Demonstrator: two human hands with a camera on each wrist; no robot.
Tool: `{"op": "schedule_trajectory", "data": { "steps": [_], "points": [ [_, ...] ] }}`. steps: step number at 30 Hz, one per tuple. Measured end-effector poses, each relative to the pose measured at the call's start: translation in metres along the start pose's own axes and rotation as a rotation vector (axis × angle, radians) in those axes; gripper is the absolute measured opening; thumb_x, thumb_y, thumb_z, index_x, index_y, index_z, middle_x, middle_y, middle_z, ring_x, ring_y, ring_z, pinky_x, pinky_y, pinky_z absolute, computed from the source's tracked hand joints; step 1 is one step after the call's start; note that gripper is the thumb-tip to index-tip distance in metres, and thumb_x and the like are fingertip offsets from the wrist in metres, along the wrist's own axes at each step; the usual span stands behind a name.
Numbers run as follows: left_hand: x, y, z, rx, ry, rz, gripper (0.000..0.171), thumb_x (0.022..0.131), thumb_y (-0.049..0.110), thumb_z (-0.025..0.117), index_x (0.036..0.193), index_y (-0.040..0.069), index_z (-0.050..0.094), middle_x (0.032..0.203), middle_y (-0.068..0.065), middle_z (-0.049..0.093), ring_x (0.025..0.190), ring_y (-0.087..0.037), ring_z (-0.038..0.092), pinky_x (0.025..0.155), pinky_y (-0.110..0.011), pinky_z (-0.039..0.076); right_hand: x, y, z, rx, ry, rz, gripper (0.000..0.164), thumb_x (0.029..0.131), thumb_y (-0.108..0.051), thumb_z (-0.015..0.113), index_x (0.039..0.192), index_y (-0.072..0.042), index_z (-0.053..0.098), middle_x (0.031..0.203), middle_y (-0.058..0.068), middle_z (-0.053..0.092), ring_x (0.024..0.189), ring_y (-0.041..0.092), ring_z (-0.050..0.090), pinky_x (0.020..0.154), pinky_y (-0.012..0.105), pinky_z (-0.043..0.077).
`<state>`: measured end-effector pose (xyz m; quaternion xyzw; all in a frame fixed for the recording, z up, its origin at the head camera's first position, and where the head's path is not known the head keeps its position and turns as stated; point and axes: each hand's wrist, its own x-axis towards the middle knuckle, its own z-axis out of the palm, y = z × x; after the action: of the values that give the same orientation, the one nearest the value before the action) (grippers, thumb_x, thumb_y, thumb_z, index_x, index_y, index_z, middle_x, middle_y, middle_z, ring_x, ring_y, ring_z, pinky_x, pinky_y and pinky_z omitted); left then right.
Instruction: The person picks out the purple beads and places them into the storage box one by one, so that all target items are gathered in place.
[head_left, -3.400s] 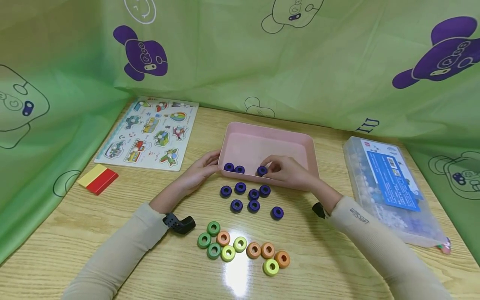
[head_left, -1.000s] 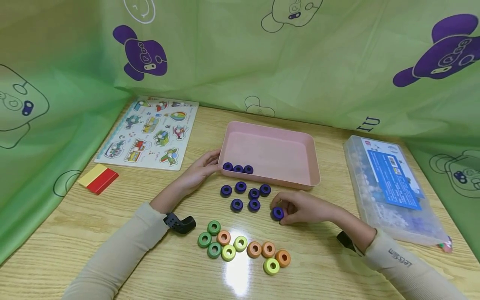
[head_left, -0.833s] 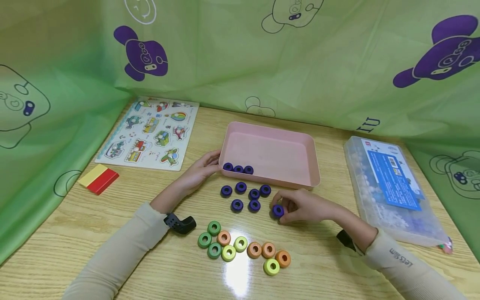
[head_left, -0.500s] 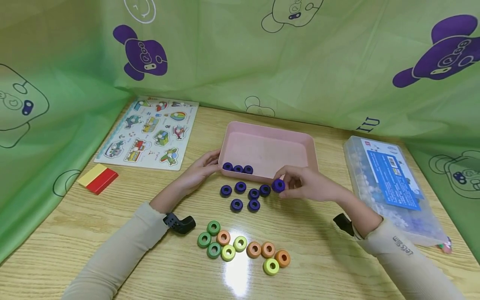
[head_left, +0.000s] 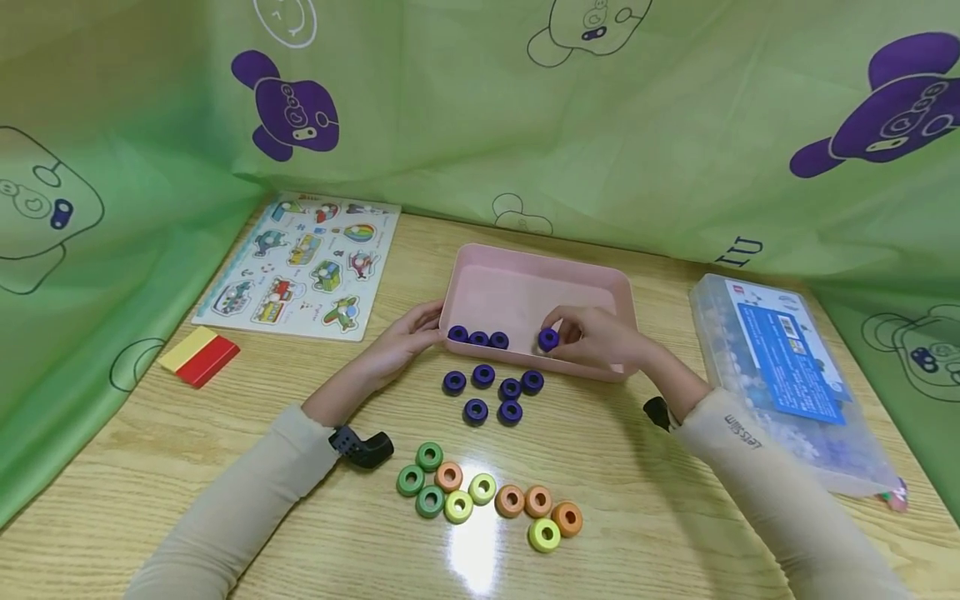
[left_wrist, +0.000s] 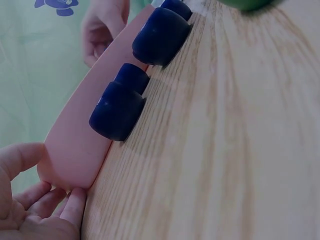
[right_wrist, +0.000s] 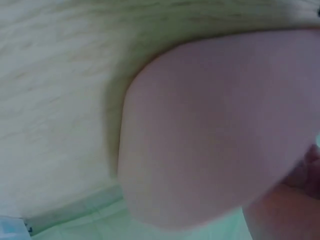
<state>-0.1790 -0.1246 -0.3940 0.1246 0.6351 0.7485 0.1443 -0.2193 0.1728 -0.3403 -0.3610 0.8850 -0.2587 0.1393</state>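
My right hand (head_left: 592, 335) pinches a purple ring-shaped bead (head_left: 548, 339) between thumb and fingers, low inside the front wall of a pink tray (head_left: 536, 287). Three more purple beads (head_left: 478, 338) sit in the tray's front left corner. At that corner my left hand (head_left: 401, 346) holds the tray's side; in the left wrist view its thumb lies at the rim and its curled fingers (left_wrist: 75, 202) touch the wall lower down. Several purple beads (head_left: 476, 412) lie on the table before the tray. In the right wrist view the tray wall (right_wrist: 215, 130) hides most of the right hand.
Green beads (head_left: 410, 480), orange beads (head_left: 537, 502) and yellow beads (head_left: 544, 535) lie nearer the front of the wooden table. A picture puzzle board (head_left: 300, 267) and a yellow-red block (head_left: 199, 356) are at left. A clear plastic box (head_left: 787, 383) stands at right; a green curtain (head_left: 450, 117) hangs behind.
My right hand picked a purple bead up from the table, right of the others, and carried it up and over the front wall into the tray. My left hand stayed at the tray corner.
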Motion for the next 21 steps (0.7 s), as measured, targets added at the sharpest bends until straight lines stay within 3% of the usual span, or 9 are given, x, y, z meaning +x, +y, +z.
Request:
{"op": "schedule_trajectory", "data": {
  "steps": [5,21],
  "points": [
    [0.001,-0.001,0.0,0.011,-0.001,0.008,0.052,0.084,0.002,0.047,0.131,0.002,0.024,0.133,-0.013,0.026,0.121,-0.021,0.024,0.097,-0.033,0.02,0.007,-0.001,0.008,-0.108,-0.065,-0.076,0.026,0.076,-0.007,0.06,0.101,-0.013,0.055,0.075,-0.002,0.057,0.068,0.01,0.053,0.063,0.026,0.044],
    [0.001,0.002,0.001,-0.002,0.003,0.008,0.053,0.084,0.001,0.048,0.131,0.0,0.023,0.133,-0.015,0.025,0.121,-0.022,0.023,0.098,-0.033,0.019,0.027,-0.005,0.021,-0.058,-0.075,-0.053,0.033,0.078,0.005,0.051,0.107,-0.011,0.052,0.079,-0.001,0.058,0.071,0.011,0.053,0.064,0.025,0.045]
  ]
}}
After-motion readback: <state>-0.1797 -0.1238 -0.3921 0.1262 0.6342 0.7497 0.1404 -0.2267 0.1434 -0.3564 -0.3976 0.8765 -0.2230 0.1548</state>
